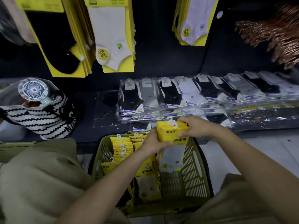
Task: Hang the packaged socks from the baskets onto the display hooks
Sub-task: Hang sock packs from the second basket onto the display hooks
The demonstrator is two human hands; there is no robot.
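Two bare forearms [113, 172] are extended over a green plastic basket [192, 178], and a stack of yellow-carded sock packs [174, 135] is held upright just above it. Its left edge is gripped by the curled fingers of the left hand [152, 141], its upper right corner by those of the right hand [196, 126]. More yellow packs [121, 147] are stood in rows inside the basket.

The round yellow sticker [103, 54] on the hanging cream sock [111, 29] reads 无骨缝合; a like sticker [186, 32] marks the white sock [196, 16]; the yellow pack [175, 133] reads 消臭袜; the striped bag [47, 120] shows "NI".
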